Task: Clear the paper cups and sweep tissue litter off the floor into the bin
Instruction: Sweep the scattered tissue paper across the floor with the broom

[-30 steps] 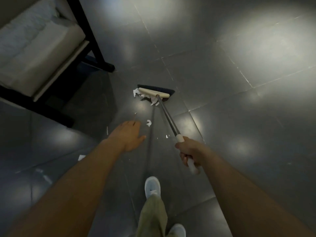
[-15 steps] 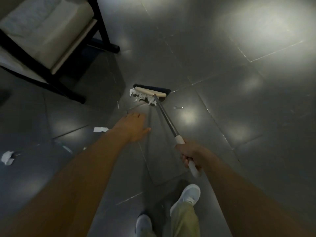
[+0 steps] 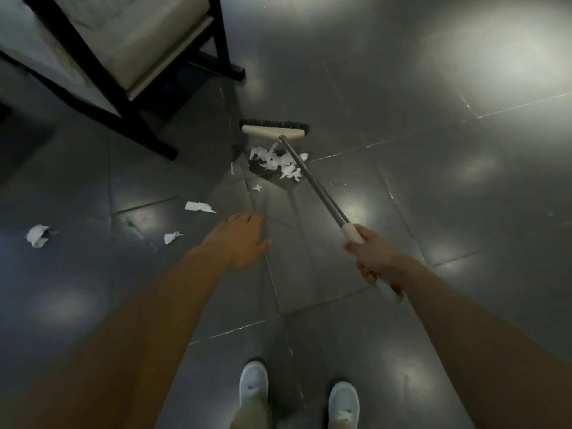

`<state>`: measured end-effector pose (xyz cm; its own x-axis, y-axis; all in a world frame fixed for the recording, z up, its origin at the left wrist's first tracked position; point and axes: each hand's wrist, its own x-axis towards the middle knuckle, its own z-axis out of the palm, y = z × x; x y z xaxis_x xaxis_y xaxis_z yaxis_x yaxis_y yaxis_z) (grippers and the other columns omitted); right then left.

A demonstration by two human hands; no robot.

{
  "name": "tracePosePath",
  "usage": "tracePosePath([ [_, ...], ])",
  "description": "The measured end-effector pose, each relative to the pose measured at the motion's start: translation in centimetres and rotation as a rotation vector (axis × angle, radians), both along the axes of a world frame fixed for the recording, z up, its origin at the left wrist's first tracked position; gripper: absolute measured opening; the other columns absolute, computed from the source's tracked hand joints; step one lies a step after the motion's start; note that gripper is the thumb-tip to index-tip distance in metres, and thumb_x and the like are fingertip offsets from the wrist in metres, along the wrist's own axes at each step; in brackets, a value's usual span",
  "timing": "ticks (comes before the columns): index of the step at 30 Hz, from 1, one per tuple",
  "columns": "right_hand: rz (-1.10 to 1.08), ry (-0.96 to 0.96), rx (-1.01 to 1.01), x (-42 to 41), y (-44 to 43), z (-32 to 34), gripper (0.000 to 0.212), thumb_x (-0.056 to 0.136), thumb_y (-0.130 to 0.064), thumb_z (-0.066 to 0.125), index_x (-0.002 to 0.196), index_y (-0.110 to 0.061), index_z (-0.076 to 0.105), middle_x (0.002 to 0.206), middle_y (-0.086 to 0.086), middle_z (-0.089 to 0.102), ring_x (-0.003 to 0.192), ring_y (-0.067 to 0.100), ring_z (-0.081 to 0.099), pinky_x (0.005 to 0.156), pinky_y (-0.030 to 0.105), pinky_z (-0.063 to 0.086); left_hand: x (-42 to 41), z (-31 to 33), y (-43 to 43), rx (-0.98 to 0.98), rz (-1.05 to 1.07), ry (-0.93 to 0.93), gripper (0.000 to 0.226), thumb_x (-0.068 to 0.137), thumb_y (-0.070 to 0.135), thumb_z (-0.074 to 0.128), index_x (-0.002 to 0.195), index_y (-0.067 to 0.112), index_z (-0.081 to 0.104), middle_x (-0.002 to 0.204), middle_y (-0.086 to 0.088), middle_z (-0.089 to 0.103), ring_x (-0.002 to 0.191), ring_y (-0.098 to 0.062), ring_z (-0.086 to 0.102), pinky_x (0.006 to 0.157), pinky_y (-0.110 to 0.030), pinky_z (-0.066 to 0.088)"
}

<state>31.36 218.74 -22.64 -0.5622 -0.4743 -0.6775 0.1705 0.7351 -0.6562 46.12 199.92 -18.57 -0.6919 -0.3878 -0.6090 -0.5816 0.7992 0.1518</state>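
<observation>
The fingers [image 3: 368, 275] of the right hand [image 3: 373, 258] are curled tight round the white grip at the near end of the broom [image 3: 312, 181]. The thumb lies along the top of the grip. The left hand [image 3: 238, 239] holds nothing. Its fingers [image 3: 247, 218] are straight and a little spread, with the palm facing down above the floor [image 3: 433, 150].

From the right hand the shiny metal stick of the broom runs up and away to the broom head [image 3: 272, 131]. The head is a pale bar with dark bristles on its far side. I cannot tell if the bristles touch the floor.

A pile of torn white tissue [image 3: 278, 162] lies on the floor just on the near side of the broom head, partly under the stick. One tiny scrap [image 3: 256, 187] lies just beside the pile, nearer to the person. A flat white piece [image 3: 199, 207] lies near the left hand, on its far left side. A small crumpled bit [image 3: 172, 237] lies to the left of the left hand. A bigger crumpled lump [image 3: 37, 235] lies well apart from the others, far to the left.

The floor is made of big, dark, shiny tiles with bright spots of light on them. A chair [image 3: 123, 57] with black legs and a pale seat stands at the far left, near the broom head. Two white shoes [image 3: 253, 382] stand on the floor at the near side.
</observation>
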Motion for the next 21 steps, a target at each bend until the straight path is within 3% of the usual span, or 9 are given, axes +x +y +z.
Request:
tracePosePath([
  [11, 0.242, 0.065, 0.041, -6.3, -7.5, -5.9, 0.019, 0.097, -0.018, 0.046, 0.114, -0.012, 0.053, 0.048, 0.01, 0.044, 0.042, 0.02, 0.038, 0.049, 0.029, 0.031, 4.4, -3.4, 1.6, -0.062, 0.263, -0.005, 0.056, 0.097, 0.04, 0.041, 0.142, 0.008, 0.029, 0.147, -0.011, 0.033, 0.136, -0.026, 0.027, 0.111, -0.035, 0.024],
  [16, 0.422, 0.155, 0.15, -7.9, -6.4, -6.9, 0.028, 0.097, -0.014, 0.043, 0.119, 0.003, 0.052, 0.044, 0.011, 0.043, 0.038, 0.021, 0.04, 0.041, 0.025, 0.033, 6.0, -4.7, 3.5, -0.047, 0.343, -0.064, 0.055, 0.097, 0.041, 0.041, 0.144, 0.013, 0.028, 0.147, -0.007, 0.033, 0.134, -0.027, 0.031, 0.107, -0.034, 0.026],
  [21, 0.468, 0.285, 0.245, -10.5, -3.1, -5.4, 0.039, 0.097, -0.013, 0.045, 0.136, -0.017, 0.045, 0.054, 0.009, 0.042, 0.038, 0.019, 0.037, 0.03, 0.019, 0.031, 5.6, -4.7, 5.2, -0.031, 0.372, -0.053, 0.057, 0.098, 0.04, 0.04, 0.146, 0.014, 0.023, 0.149, -0.008, 0.031, 0.136, -0.027, 0.03, 0.108, -0.034, 0.027],
])
